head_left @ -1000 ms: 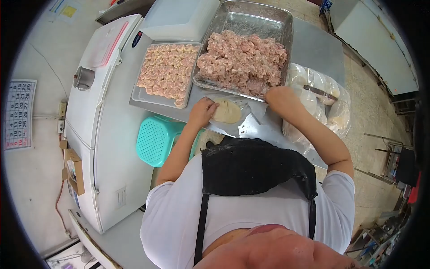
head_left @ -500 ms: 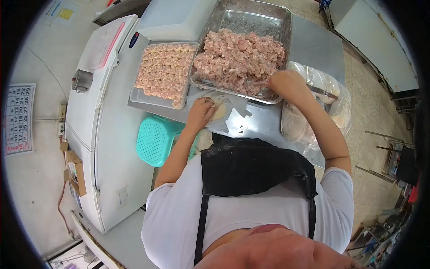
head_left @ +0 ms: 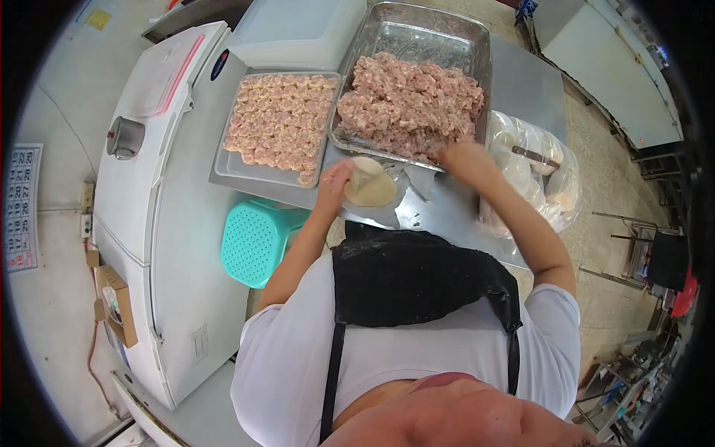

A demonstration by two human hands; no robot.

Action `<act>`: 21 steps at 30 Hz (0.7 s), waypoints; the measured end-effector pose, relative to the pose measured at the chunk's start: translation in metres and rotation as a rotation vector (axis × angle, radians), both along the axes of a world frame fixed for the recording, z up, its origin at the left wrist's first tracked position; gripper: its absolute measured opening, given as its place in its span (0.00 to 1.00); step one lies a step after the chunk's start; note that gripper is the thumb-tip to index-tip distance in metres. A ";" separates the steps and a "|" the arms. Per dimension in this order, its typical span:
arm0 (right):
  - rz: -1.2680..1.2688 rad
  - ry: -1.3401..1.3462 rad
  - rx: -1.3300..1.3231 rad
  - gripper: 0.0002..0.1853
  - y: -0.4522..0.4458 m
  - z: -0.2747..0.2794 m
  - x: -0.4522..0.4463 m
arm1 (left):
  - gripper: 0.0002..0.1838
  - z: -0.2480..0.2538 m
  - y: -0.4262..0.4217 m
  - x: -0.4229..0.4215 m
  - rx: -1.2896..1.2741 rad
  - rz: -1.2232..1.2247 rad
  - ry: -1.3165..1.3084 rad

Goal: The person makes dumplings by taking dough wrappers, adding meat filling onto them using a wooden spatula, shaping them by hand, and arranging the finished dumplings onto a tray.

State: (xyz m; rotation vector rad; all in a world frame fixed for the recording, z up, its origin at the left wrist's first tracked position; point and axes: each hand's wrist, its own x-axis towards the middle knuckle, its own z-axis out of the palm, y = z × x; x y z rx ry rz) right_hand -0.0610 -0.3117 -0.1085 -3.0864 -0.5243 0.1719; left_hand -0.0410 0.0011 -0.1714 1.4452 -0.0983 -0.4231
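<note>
My left hand (head_left: 335, 177) pinches the edge of a thin pale dough round (head_left: 366, 165), lifted at one side. Under and beside it, more flat dough (head_left: 377, 190) lies on clear plastic on the metal table. At the lower right rim of the metal tray (head_left: 417, 27), my right hand (head_left: 465, 162) is closed and blurred; what its fingers hold cannot be made out. Ground meat (head_left: 410, 100) fills the tray's near part. Left of it, a shallow plastic tray (head_left: 253, 170) bears rows of small filled dumplings (head_left: 279, 123).
Plastic bags of pale rounds (head_left: 525, 167) lie at the table's right, with a dark-handled utensil (head_left: 535, 156) on top. A lidded plastic box (head_left: 294, 33) stands behind the dumplings. To the left are a turquoise stool (head_left: 255, 242) and a white freezer (head_left: 201, 194) bearing a metal pot (head_left: 126, 138).
My right hand has moved from over the meat to the tray's near rim. My left hand has raised the edge of a dough round that lay flat. The view has shifted slightly.
</note>
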 end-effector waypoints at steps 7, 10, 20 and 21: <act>-0.125 0.087 -0.158 0.12 0.010 0.071 -0.015 | 0.20 0.063 0.013 0.017 -0.320 0.090 0.083; -0.122 -0.055 -0.059 0.08 0.027 0.031 -0.023 | 0.19 0.081 0.026 0.032 -0.448 0.204 0.109; -0.189 0.182 0.485 0.15 0.052 0.027 0.007 | 0.20 0.072 0.054 0.071 -0.300 0.298 -0.044; -0.256 0.206 0.643 0.17 0.055 0.033 0.004 | 0.20 0.074 0.047 0.073 -0.374 0.295 0.006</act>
